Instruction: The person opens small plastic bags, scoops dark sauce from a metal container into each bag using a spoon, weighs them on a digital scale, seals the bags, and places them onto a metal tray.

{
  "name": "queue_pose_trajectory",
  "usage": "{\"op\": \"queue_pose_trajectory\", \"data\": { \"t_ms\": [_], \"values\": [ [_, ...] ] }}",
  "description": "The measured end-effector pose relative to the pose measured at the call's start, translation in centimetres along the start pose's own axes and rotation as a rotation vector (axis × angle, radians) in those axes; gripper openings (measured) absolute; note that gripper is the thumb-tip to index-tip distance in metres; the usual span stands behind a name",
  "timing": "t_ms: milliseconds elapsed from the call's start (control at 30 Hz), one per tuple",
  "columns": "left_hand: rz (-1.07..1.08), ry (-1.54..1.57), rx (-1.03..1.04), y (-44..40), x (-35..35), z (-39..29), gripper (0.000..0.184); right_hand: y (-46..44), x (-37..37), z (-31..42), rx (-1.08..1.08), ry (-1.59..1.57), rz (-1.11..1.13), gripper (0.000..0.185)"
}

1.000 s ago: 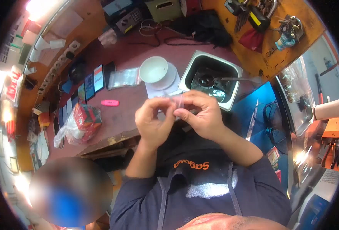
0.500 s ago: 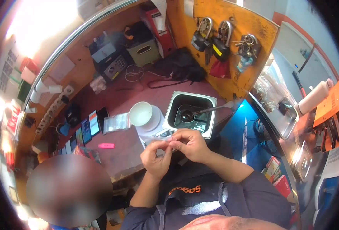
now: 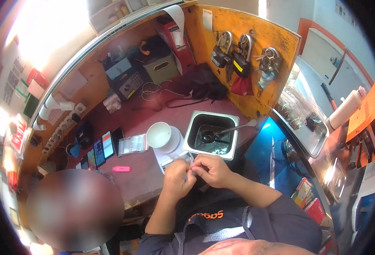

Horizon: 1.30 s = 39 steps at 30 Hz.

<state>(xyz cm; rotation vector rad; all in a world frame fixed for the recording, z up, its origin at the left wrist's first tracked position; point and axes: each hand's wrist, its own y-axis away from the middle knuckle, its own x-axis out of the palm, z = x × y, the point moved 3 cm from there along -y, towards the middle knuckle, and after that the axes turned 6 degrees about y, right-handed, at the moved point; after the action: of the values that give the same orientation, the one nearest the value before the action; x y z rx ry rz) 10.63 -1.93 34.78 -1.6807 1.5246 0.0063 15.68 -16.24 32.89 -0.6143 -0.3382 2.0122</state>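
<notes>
Your left hand (image 3: 179,178) and right hand (image 3: 211,171) met, both nearly closed, fingertips pinching one piece of clear plastic (image 3: 191,157) between them, just in front of you. From there, one white bowl (image 3: 159,134) sat on one scale (image 3: 175,146) at 11 o'clock. One metal tub (image 3: 235,146) holding one ladle (image 3: 238,127) stood at 1 o'clock, and one pink marker (image 3: 121,169) lay at 9 o'clock.

Maroon tabletop (image 3: 143,182) with scale (image 3: 176,144), metal tub (image 3: 208,154), plastic bags (image 3: 132,144), phones (image 3: 107,144), pink marker (image 3: 121,168).
</notes>
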Motion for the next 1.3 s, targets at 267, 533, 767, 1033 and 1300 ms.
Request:
{"op": "queue_pose_trajectory", "data": {
  "t_ms": [267,533,767,1033,1300],
  "values": [
    [-0.109,-0.236,0.174,-1.1,-1.0,-1.2,0.015,1.2,-0.6,1.0,-0.168,0.5,-0.027,0.023],
    [0.357,0.525,-0.137,-0.3,-1.9,-1.3,0.027,-0.6,-3.4,1.3,0.02,-0.264,0.4,0.073],
    [0.258,0.84,-0.549,1.0,-2.8,-0.8,0.034,-0.5,-3.9,2.4,0.334,-0.047,0.44,0.02],
    [-0.028,1.114,-0.288,0.2,-1.2,0.2,0.078,-0.4,-3.9,1.7,0.176,-0.204,0.209,0.022],
    [-0.057,1.148,-0.21,-1.1,-0.5,-1.1,0.095,-0.4,-3.8,2.1,-0.057,0.083,0.222,0.018]
  ]
}}
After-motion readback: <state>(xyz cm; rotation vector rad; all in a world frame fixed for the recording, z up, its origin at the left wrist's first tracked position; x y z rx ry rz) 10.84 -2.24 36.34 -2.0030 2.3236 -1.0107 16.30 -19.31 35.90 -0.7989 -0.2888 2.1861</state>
